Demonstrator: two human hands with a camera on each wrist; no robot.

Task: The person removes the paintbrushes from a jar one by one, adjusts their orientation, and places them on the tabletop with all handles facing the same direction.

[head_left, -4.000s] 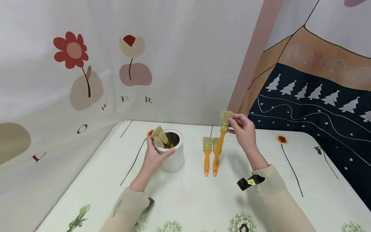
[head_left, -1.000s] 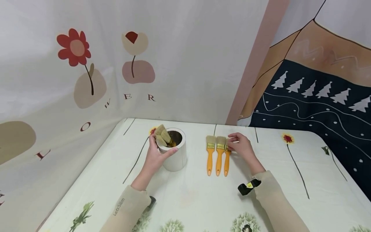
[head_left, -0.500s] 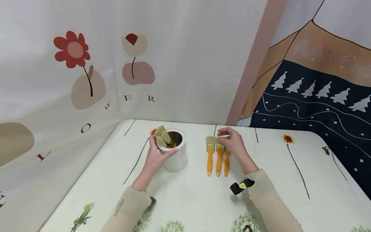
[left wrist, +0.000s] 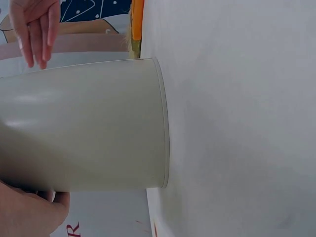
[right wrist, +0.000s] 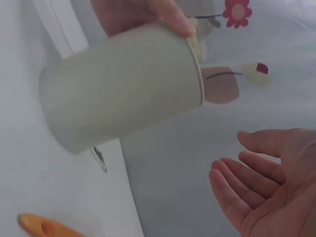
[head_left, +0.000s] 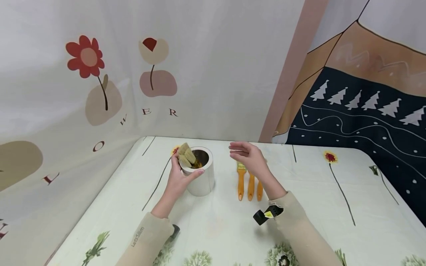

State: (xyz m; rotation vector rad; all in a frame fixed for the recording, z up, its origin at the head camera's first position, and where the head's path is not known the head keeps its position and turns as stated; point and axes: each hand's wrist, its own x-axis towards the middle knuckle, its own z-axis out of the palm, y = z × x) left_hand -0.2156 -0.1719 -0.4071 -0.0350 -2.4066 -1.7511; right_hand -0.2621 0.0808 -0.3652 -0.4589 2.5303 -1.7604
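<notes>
A white cylindrical can [head_left: 201, 184] stands upright on the table, brushes [head_left: 187, 155] leaning inside with bristles up at its left rim. My left hand [head_left: 176, 181] grips the can's rim and side, thumb in front. Three orange-handled brushes lie side by side to the right, the left one [head_left: 241, 183] most visible; their bristles are largely hidden by my right hand [head_left: 250, 158]. That hand hovers above them, fingers extended toward the can, holding nothing. In the right wrist view its empty palm [right wrist: 276, 182] faces the can [right wrist: 123, 89].
The table [head_left: 213, 236] wears a white cloth printed with flowers. Behind it hangs a pale curtain [head_left: 216, 74] with printed flowers and letters; a dark panel with white trees [head_left: 359, 118] hangs at the right.
A brush that my right hand held four seconds ago now lies with the others on the table. Empty, that hand has since moved left toward the can. My left hand stays on the can.
</notes>
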